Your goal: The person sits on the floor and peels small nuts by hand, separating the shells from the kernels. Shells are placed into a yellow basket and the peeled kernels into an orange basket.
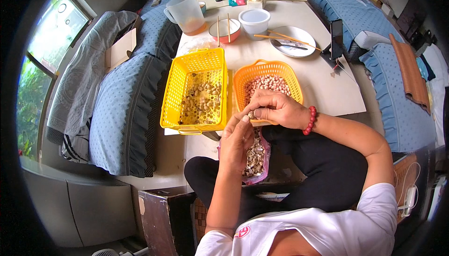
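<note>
My left hand (238, 133) and my right hand (275, 108) meet at the near edge of the orange plastic basket (296, 77), fingertips pinching a peanut in its shell (251, 115) between them. Shelled pink peanuts (272, 83) lie in that basket. To its left stands a yellow plastic basket (168, 96) with unshelled peanuts (203, 98) scattered over its perforated bottom. Below my hands, a pink plastic bag (267, 161) holds many broken shells (255, 157); my left hand and forearm hide part of it. A red bead bracelet (309, 120) is on my right wrist.
Farther back on the table (329, 94) are a plastic jug (186, 13), a bowl with chopsticks (231, 33), a lidded tub (254, 22), a plate (298, 50) with a spoon and chopsticks, and a phone on a stand (336, 40). Blue-covered sofas (119, 115) flank the table.
</note>
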Action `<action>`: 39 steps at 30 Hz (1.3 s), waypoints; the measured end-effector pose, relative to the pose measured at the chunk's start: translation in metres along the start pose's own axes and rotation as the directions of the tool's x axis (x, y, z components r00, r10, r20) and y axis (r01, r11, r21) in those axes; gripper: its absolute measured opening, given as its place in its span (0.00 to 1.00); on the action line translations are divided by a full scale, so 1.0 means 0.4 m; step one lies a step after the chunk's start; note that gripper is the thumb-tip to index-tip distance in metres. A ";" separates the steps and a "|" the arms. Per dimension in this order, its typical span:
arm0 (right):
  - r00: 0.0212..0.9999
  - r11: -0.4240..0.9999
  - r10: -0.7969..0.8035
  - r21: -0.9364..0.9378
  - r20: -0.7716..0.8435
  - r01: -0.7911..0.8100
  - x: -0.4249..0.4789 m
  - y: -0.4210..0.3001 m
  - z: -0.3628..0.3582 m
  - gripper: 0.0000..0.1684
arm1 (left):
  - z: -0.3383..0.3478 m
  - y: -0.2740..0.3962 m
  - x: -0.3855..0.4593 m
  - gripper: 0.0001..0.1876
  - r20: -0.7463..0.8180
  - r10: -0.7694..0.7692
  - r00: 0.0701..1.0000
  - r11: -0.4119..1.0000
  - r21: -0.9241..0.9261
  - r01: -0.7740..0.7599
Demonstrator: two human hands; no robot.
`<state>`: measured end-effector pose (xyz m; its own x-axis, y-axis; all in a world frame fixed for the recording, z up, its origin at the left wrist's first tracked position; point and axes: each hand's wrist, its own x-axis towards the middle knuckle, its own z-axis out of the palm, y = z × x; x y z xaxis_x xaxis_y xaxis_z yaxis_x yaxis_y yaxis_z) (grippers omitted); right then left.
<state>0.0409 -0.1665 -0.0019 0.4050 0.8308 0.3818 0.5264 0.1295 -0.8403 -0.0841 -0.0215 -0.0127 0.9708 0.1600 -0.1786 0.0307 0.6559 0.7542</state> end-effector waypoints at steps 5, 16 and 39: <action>0.984 0.932 0.164 0.338 -0.067 -0.132 -0.002 0.003 0.023 0.13 | -0.007 -0.019 0.010 0.08 -0.083 0.031 0.996 0.999 -0.022 -0.033; 0.986 0.989 -0.009 -0.146 -0.164 -0.015 -0.003 -0.026 -0.005 0.10 | 0.008 -0.033 0.022 0.06 -0.015 0.376 0.926 0.809 0.492 -0.320; 0.924 0.976 0.209 0.132 -0.321 -0.175 0.005 0.057 -0.002 0.06 | 0.047 -0.037 0.098 0.05 0.115 0.516 0.849 0.416 0.833 -0.366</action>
<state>0.0545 -0.1623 -0.0199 0.7240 0.6208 0.3006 0.3442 0.0526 -0.9374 -0.0418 -0.0389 -0.0189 0.8674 0.3890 0.3103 -0.1443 -0.4002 0.9050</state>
